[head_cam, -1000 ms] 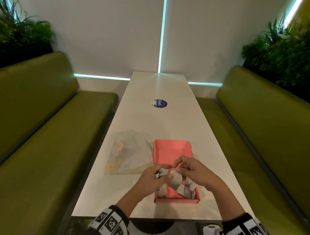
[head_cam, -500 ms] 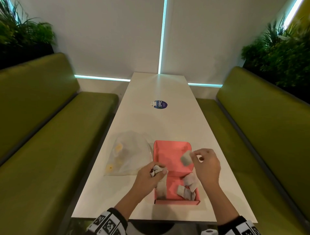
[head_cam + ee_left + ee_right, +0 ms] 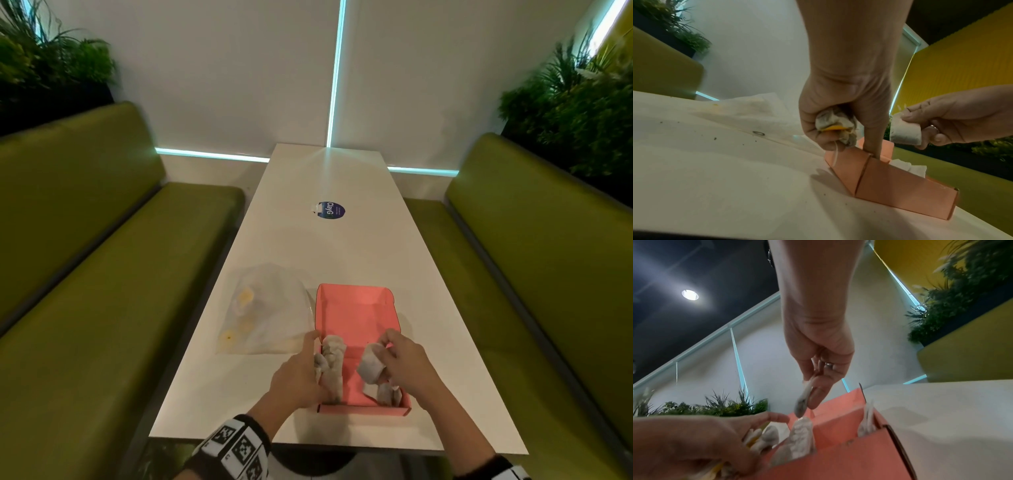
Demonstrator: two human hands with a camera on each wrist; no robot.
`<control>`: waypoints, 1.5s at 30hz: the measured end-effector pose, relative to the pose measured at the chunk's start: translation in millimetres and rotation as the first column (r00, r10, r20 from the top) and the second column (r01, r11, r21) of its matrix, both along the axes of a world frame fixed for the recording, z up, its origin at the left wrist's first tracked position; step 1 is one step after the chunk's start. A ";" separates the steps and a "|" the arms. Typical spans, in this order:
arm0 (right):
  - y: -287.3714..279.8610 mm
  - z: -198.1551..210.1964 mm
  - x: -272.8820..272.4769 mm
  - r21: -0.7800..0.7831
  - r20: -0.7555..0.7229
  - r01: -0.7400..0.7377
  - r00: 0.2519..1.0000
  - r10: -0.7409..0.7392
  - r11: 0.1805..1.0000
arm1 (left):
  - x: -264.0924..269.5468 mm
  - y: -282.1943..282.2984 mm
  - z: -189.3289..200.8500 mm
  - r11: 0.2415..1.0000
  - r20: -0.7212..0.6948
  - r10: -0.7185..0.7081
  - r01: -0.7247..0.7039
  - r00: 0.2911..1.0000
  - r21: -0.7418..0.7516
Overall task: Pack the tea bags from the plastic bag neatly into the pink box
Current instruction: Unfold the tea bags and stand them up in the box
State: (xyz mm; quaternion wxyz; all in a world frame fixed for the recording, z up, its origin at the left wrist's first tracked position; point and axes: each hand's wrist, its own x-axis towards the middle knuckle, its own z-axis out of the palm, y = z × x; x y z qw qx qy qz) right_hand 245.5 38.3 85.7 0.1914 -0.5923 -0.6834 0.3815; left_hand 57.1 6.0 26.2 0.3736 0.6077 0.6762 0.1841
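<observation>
The open pink box [image 3: 356, 315] lies on the white table, with several grey tea bags [image 3: 385, 394] standing in its near end. My left hand [image 3: 301, 373] grips a bunch of tea bags [image 3: 835, 124] at the box's left wall, its index finger pressing on that wall [image 3: 872, 146]. Over the box's right side, my right hand [image 3: 400, 363] pinches one tea bag [image 3: 370, 366], also seen hanging from the fingers [image 3: 803, 400]. The clear plastic bag [image 3: 267, 318] lies flat left of the box with yellow tags inside.
A round blue sticker [image 3: 330, 209] sits mid-table. Green benches [image 3: 102, 291] flank the table on both sides, with plants behind them. The table's near edge [image 3: 342, 445] is just below the box.
My right hand, with one tea bag, came back from the box's far right to low over its near right part. The left hand moved a little left onto the box's left wall.
</observation>
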 end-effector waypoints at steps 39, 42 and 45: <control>-7.8 -64.4 -4.3 -0.220 -0.006 -0.314 0.947 0.320 0.924 | 14.4 -0.6 -25.7 0.993 -0.177 0.109 -0.100 0.978 0.059; -8.9 -67.3 -12.8 -0.202 0.035 -0.331 0.938 0.344 0.922 | 15.8 -0.7 -26.2 0.993 -0.149 0.110 -0.102 0.983 0.062; -8.2 -71.3 -17.4 -0.183 0.039 -0.352 0.931 0.364 0.918 | 16.2 -1.0 -26.2 0.992 -0.104 0.120 -0.115 0.987 0.057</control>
